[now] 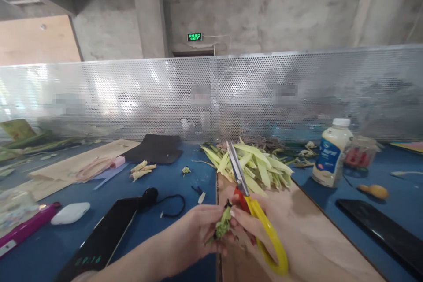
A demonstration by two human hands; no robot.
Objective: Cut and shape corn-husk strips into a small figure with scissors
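Note:
My left hand point(193, 235) is closed around a small green bundle of plant strips point(224, 225), low in the middle of the head view. My right hand point(277, 224) touches the same bundle with its fingertips and holds scissors point(246, 196) with yellow and red handles. The metal blades point up and away, closed together. Both hands are over the near edge of a brown cardboard sheet point(317, 246). A heap of pale green leaf strips point(254, 165) lies just beyond the blade tips.
A white bottle with a blue label point(331, 153) stands at the right, a dark phone point(380, 229) nearer. A tablet point(102, 240), a black cord point(167, 205), a white case point(70, 213) and a pink object point(28, 227) lie at the left. A perforated metal screen point(211, 97) closes the far side.

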